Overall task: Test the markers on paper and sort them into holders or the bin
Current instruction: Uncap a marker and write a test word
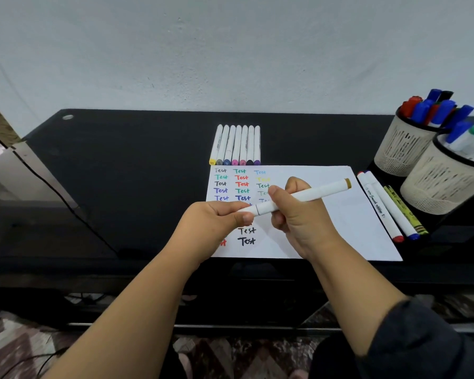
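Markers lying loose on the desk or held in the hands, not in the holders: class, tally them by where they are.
Row above the paper: 7
Right of the paper: 3
Held in both hands: 1
Total: 11

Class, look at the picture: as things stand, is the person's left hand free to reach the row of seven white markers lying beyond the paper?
Probably not yet. The left hand pinches the cap end of the white brown-tipped marker, which the right hand also grips. The path over the white paper to the row of seven white markers looks unobstructed.
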Demonstrator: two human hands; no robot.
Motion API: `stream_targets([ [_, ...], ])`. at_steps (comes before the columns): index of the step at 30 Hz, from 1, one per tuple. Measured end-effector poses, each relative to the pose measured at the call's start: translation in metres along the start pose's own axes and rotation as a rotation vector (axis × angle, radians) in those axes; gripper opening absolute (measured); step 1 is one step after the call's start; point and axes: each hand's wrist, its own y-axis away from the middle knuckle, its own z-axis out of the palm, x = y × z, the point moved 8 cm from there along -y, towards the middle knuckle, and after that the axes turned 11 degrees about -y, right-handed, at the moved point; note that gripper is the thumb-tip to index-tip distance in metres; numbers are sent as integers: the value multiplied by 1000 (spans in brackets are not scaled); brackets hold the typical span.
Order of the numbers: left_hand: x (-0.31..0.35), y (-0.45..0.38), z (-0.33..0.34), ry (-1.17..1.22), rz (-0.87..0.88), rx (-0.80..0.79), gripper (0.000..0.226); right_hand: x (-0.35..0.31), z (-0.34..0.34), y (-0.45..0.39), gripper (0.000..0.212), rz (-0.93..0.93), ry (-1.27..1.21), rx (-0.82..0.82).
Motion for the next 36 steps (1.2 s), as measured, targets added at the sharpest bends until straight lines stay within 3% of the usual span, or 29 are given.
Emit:
stream_targets([
  [7, 3, -4, 1, -46, 8, 70, 16, -2, -7, -1, 39, 13, 51, 105],
  [12, -5, -10, -13, -140, -14, 173, 19, -15, -39, -7, 26, -40, -96, 230],
  [15, -9, -14, -21, -188, -31, 199, 24, -26, -49, -8, 17, -113, 219, 210],
  [19, -11, -17, -24, -296, -25, 220, 25, -38, -28, -6, 4, -341, 840, -4],
  [21, -11, -19, -25, -344, -8, 227, 24, -37, -16, -4, 15, -460, 1093, -96],
  [25, -7, -23, -22, -349, 28, 236, 27, -43, -4, 2, 18, -641, 1281, -154],
  [30, 8, -29, -10, -544, 129, 219, 59, -48, -22, 2, 18, -496, 1431, -65],
  [36, -5, -36, 27, -893, 120, 37, 59, -70, -79, 4, 21, -278, 1383, 263],
])
